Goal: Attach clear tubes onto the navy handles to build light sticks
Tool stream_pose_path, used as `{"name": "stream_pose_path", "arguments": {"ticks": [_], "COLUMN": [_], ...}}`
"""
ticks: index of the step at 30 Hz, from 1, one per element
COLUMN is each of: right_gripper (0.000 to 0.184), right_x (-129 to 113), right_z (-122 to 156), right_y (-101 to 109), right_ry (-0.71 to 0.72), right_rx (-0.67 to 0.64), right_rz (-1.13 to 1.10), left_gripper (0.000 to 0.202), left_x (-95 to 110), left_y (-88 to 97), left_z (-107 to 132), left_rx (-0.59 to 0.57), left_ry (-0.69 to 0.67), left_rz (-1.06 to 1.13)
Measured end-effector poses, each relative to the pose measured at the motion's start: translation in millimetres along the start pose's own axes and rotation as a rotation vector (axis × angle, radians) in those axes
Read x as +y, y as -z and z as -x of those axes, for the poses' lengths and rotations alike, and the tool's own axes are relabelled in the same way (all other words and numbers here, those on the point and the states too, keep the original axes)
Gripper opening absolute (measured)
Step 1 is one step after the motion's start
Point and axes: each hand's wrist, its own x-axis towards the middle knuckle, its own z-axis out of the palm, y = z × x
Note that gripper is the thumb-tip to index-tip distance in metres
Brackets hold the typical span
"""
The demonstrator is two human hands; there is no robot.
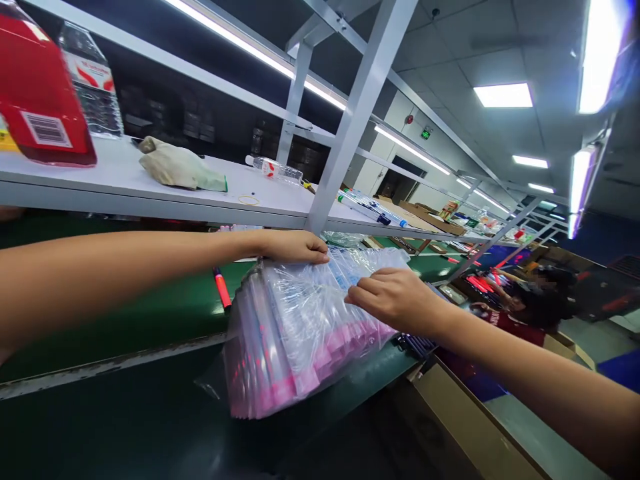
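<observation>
A large clear plastic bag (305,313) lies tilted on the green bench in front of me. Through its film I see several translucent tubes with pink ends packed side by side. Across the bag's far edge, my left hand (300,247) is closed with its fingers curled in on the film. Nearer and to the right, my right hand (390,297) is closed too, pinching at the upper side of the bag. The film between the two hands is creased and shiny. A red and black stick-like item (221,290) lies on the bench left of the bag.
A white shelf (200,207) runs above the bench, held by a metal post (357,100). On it are a red jug (45,93), bottles, a glove (180,165) and tubes (367,207). A cardboard box (475,420) stands at lower right; a co-worker (535,300) is beyond.
</observation>
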Motion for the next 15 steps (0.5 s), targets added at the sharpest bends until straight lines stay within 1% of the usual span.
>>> {"name": "stream_pose_path", "arguments": {"ticks": [3, 5, 6, 8, 10, 12, 13, 14, 15], "right_gripper": [0.038, 0.043, 0.046, 0.048, 0.044, 0.042, 0.04, 0.036, 0.033], "right_x": [0, 5, 9, 17, 24, 29, 31, 31, 31], "right_z": [-12, -29, -37, -50, -57, -61, -63, -65, -67], "right_y": [-1, -1, -2, -2, 0, 5, 9, 14, 19], "right_ry": [-0.209, -0.294, -0.3, -0.263, -0.185, -0.108, -0.095, -0.115, -0.172], "right_rx": [-0.043, -0.089, -0.115, -0.171, -0.211, -0.212, -0.216, -0.24, -0.287], "right_rz": [0.003, -0.04, -0.084, -0.207, -0.347, -0.443, -0.484, -0.543, -0.622], "left_gripper": [0.035, 0.035, 0.034, 0.032, 0.032, 0.034, 0.034, 0.033, 0.032], "left_x": [2, 4, 5, 8, 9, 8, 7, 6, 5], "left_y": [-5.5, -7.4, -7.9, -8.4, -8.5, -8.6, -8.7, -9.0, -9.4], "left_z": [3, 7, 8, 12, 14, 15, 15, 15, 14], "left_rx": [0.048, 0.076, 0.09, 0.126, 0.157, 0.172, 0.172, 0.168, 0.164], "left_ry": [-0.002, -0.018, -0.03, -0.054, -0.066, -0.07, -0.072, -0.073, -0.074], "left_rz": [-0.054, -0.089, -0.107, -0.14, -0.163, -0.172, -0.172, -0.169, -0.166]}}
